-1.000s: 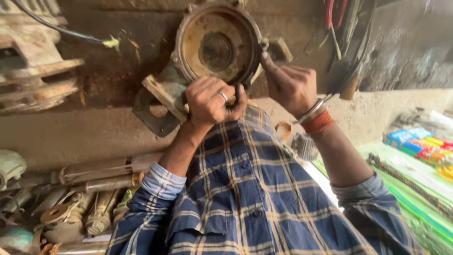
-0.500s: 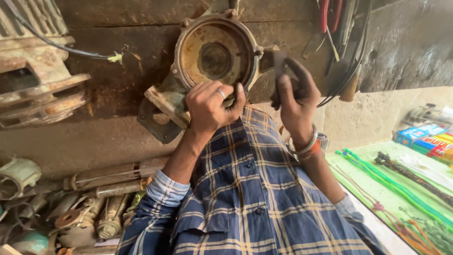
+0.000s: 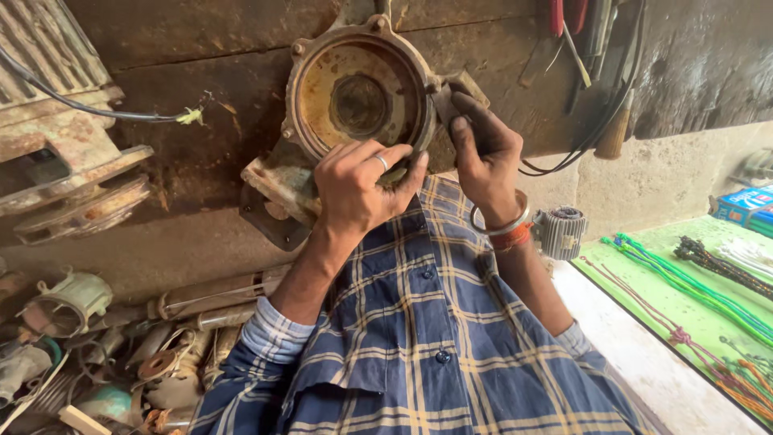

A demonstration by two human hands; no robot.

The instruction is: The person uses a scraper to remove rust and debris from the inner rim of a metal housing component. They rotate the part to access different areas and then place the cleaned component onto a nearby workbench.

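A round, rusty cast-metal housing with a bolted rim and a dark hub in its middle (image 3: pixel 358 101) sat near the top centre of the view, resting against a dark, stained wooden board (image 3: pixel 193 121) and above the person's chest. The left hand (image 3: pixel 358 189), a ring on one finger, gripped the housing's lower edge — its fingers (image 3: pixel 394 155) were curled and clamped over the rim, thumb toward the right. The right hand (image 3: pixel 483 157), grimy and wearing a metal bangle and an orange band at the wrist, pressed against the housing's right side, its fingers held together around a lug there; whether they pinched a small part I could not tell. Below the hands spread a blue and cream checked shirt (image 3: pixel 427 354), sleeves rolled at the forearms. To the left lay a heap of worn metal parts and pump bodies (image 3: pixel 88 346), with another rusty finned casting (image 3: pixel 64 161) above it and a black wire crossing it. At the upper right hung tools and black cables (image 3: pixel 592 56). A small ribbed grey metal part (image 3: pixel 561 232) lay just beside the right wrist, and further right a green surface (image 3: pixel 684 314) carried bundles of coloured cords — green, red and dark.
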